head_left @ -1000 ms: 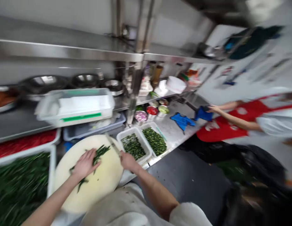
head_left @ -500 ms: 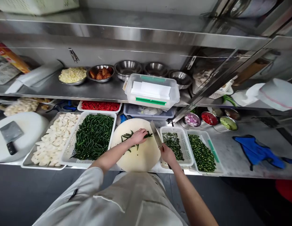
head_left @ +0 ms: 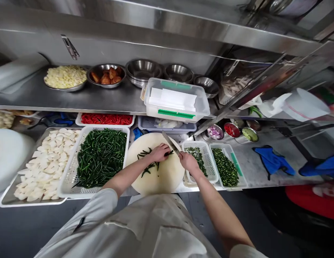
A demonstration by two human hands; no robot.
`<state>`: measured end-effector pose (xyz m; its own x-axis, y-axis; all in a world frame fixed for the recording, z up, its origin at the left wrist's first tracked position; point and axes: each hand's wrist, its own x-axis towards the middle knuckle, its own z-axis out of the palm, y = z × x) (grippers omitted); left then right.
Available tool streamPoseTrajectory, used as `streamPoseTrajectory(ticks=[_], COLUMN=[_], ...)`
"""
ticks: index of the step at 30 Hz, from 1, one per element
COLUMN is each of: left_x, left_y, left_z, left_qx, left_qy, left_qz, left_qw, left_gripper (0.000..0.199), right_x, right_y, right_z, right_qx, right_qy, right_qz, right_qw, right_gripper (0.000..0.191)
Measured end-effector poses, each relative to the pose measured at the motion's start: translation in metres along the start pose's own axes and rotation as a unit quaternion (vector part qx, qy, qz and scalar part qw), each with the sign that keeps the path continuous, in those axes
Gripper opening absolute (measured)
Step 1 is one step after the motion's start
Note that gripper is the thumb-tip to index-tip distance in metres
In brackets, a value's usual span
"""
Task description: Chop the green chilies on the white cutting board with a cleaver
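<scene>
On the round cutting board [head_left: 156,182], my left hand [head_left: 160,153] is closed over a few green chilies [head_left: 146,168], some of which lie loose to its left. My right hand [head_left: 188,162] grips the handle of a cleaver [head_left: 170,141], its blade angled up and left beside my left fingertips. A white perforated basket [head_left: 66,186] of whole green chilies stands left of the board. To the right are a smaller basket [head_left: 213,175] and a container [head_left: 243,182], both with chopped green pieces.
A tray [head_left: 34,203] of white slices sits far left. Behind the board are a tray of red chilies [head_left: 106,119] and a shelf edge [head_left: 102,109] bearing bowls and a lidded plastic box [head_left: 177,113]. Blue gloves [head_left: 274,161] lie right.
The cleaver and my right hand have moved left, closer to my left hand on the board. The view has shifted, showing less of the far left and more red on the right.
</scene>
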<state>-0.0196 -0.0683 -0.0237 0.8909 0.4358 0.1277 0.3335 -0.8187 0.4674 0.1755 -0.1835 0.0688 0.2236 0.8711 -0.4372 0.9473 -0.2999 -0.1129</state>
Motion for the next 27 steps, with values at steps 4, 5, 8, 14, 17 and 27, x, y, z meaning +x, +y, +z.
streamPoseTrajectory(ticks=[4,5,8,14,17,27], left_x=[0.002,0.002,0.001,-0.001,-0.003,-0.009], left_y=[0.001,0.001,-0.002,-0.003,-0.002,-0.002], left_z=[0.005,0.006,0.008,0.007,0.007,0.005], left_qx=[-0.01,-0.009,-0.007,-0.007,-0.012,-0.018], left_qy=[0.002,0.003,-0.001,-0.003,-0.002,-0.001], left_qz=[0.018,0.016,0.013,0.011,0.005,0.001], left_qw=[1.0,1.0,1.0,1.0,1.0,1.0], left_gripper=[0.016,0.015,0.017,0.019,0.02,0.022], right_x=[0.007,0.008,0.014,0.018,0.018,0.011], right_y=[-0.004,-0.006,-0.008,-0.014,-0.017,-0.026], right_z=[-0.003,-0.002,-0.001,0.0,0.0,0.002], right_qx=[-0.002,-0.004,-0.008,0.003,0.009,0.029], right_qy=[-0.01,-0.015,-0.015,-0.025,-0.032,-0.039], right_qz=[0.006,0.008,-0.006,0.013,0.007,0.014], right_qw=[1.0,1.0,1.0,1.0,0.999,0.999], right_gripper=[0.043,0.043,0.04,0.04,0.039,0.043])
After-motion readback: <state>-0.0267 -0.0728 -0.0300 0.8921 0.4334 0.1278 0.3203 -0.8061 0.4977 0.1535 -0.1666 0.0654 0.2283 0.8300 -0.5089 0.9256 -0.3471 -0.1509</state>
